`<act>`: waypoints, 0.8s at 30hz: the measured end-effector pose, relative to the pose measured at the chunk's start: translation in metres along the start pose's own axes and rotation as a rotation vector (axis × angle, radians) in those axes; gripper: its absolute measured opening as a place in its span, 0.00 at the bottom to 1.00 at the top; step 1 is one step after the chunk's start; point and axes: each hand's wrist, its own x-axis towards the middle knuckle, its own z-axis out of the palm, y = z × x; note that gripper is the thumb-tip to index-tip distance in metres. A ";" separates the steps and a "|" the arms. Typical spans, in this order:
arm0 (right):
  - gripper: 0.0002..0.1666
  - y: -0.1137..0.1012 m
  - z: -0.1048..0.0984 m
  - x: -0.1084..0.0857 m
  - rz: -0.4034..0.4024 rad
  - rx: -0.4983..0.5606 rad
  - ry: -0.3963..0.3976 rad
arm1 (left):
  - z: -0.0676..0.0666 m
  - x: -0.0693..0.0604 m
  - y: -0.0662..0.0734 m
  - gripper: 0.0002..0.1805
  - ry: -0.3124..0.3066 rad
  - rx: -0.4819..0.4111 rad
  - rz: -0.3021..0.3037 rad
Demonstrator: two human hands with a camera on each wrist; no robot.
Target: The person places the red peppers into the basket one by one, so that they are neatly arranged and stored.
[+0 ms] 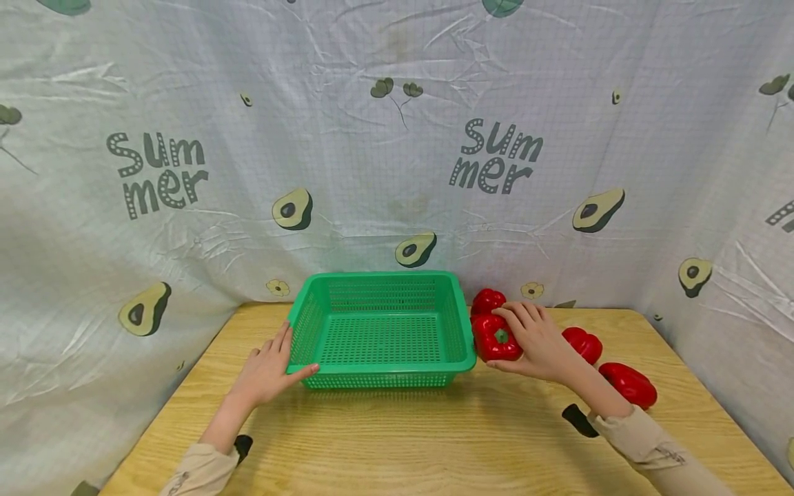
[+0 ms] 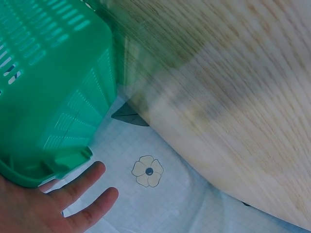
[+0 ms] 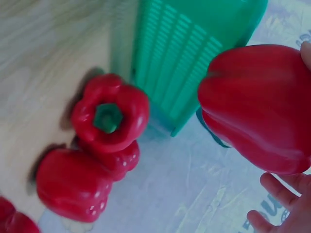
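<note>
A green slotted basket point(image 1: 384, 377) stands on the wooden surface, its side wall point(image 2: 80, 104) large in the left wrist view. My left hand point(image 1: 267, 368) rests at its left front corner, thumb over the rim and the other fingers point(image 2: 91, 184) spread and fairly straight. Just outside the right rim, my right hand point(image 1: 536, 341) holds a red bell pepper point(image 1: 496, 337) between thumb and fingers, its green stem towards the head camera. In the right wrist view this pepper point(image 3: 257, 107) appears above the table, beside the basket point(image 3: 180, 58).
Behind the held pepper lies another red pepper point(image 1: 487, 300). Two more, one near point(image 1: 583, 344) and one farther right point(image 1: 629, 384), lie beside my right forearm. A printed cloth point(image 1: 347, 158) hangs behind the wooden table point(image 1: 384, 441).
</note>
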 end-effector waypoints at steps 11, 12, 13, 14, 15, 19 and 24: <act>0.45 -0.010 0.011 0.032 0.087 0.036 0.058 | 0.000 0.001 -0.001 0.52 0.007 -0.006 0.012; 0.44 -0.011 0.013 0.034 0.098 0.039 0.055 | 0.000 0.001 0.000 0.52 0.006 -0.006 0.011; 0.43 -0.012 0.014 0.037 0.108 0.044 0.052 | 0.000 0.000 0.000 0.52 0.005 -0.006 0.010; 0.43 -0.013 0.016 0.039 0.118 0.047 0.044 | -0.001 0.000 0.000 0.52 0.005 -0.007 0.010; 0.42 -0.014 0.018 0.042 0.128 0.054 0.036 | -0.001 0.000 0.000 0.52 0.006 -0.006 0.010; 0.41 -0.016 0.027 0.051 0.161 0.084 -0.002 | -0.001 0.000 0.000 0.52 -0.002 0.000 0.010; 0.42 -0.020 0.041 0.063 0.180 0.108 -0.042 | 0.001 0.000 0.000 0.52 -0.004 -0.002 0.009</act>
